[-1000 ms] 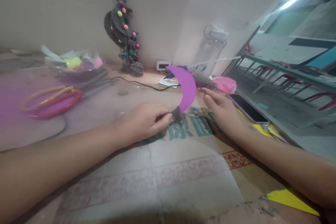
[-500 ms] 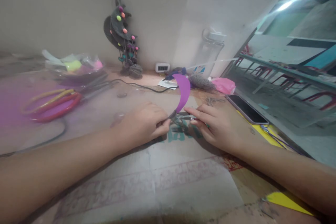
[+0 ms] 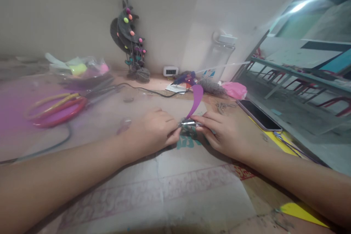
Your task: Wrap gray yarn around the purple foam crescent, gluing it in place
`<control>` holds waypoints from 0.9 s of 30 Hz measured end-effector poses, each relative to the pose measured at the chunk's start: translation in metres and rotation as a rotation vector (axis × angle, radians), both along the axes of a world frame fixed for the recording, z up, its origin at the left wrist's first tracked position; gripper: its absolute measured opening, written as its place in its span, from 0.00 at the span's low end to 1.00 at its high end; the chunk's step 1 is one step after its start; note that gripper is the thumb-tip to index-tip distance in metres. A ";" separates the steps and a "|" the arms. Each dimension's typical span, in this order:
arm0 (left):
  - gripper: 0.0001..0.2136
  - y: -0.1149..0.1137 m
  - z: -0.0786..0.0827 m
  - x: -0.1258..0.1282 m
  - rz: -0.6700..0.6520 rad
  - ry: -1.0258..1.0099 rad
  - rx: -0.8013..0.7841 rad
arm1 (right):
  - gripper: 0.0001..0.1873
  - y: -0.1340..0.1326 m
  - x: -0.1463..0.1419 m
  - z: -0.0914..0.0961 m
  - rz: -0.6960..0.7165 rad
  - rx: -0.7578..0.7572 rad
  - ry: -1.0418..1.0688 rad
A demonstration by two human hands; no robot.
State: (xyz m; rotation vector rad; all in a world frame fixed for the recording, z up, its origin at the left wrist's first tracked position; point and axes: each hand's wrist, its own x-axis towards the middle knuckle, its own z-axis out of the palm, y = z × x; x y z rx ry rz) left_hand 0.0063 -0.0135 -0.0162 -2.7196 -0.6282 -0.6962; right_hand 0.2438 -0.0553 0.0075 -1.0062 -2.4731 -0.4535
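Purple marks the crescent (image 3: 197,97), which in my head view rises at a tilt between the two hands. I have the left hand (image 3: 156,128) closed in a narrow pinch at its lower end. With the right hand (image 3: 222,128) I grip a small shiny metal tool (image 3: 188,122), its end right by that pinch. Beyond lies a glue gun (image 3: 186,77); rightward, a phone (image 3: 259,115); leftward, large scissors (image 3: 57,108) with red and yellow handles.
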 end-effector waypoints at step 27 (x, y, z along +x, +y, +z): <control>0.17 -0.002 0.005 -0.001 0.044 -0.018 -0.266 | 0.16 0.009 0.010 -0.013 0.058 -0.125 0.163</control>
